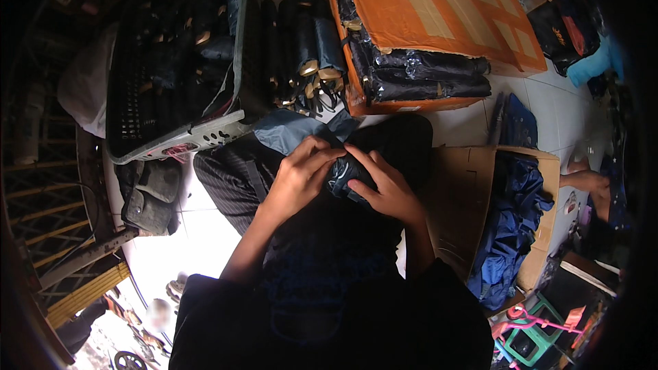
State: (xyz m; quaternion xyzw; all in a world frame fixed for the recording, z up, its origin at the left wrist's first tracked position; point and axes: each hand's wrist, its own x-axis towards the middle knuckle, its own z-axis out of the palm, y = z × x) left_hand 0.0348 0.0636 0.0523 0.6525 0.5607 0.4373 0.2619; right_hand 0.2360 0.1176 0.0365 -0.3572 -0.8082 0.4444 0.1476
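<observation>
Fabric bundle [351,177]: position and surrounding markings

The dark fabric bundle is located at the centre of the view, above the seated person's lap and between both hands. Pale lines cross its surface; whether they are print or cord cannot be told.

Left hand [299,177]: narrow, with thumb and forefinger closed on the upper-left edge of the bundle. Right hand [385,190]: curled around the opposite side, thumb pressed on the near face, forefinger extended to meet the left fingertips. A blue-grey cloth [289,130] lies just beyond the left hand.

Markings: the black shirt [329,322] carries dim blue lettering [322,266] across the chest, too dark to read reliably. At the upper right, a black bag [550,38] bears short orange lettering [574,29].

Surroundings: an orange carton [504,31], sealed with tan tape strips [421,10], stands beyond the hands and contains dark bundles in shiny plastic [432,85]. To its left, dark rolled items [306,41] lie beside a dark plastic crate [199,138] loaded with similar pieces. To the right, an open cardboard box [459,195] contains crumpled blue fabric [510,233].
</observation>
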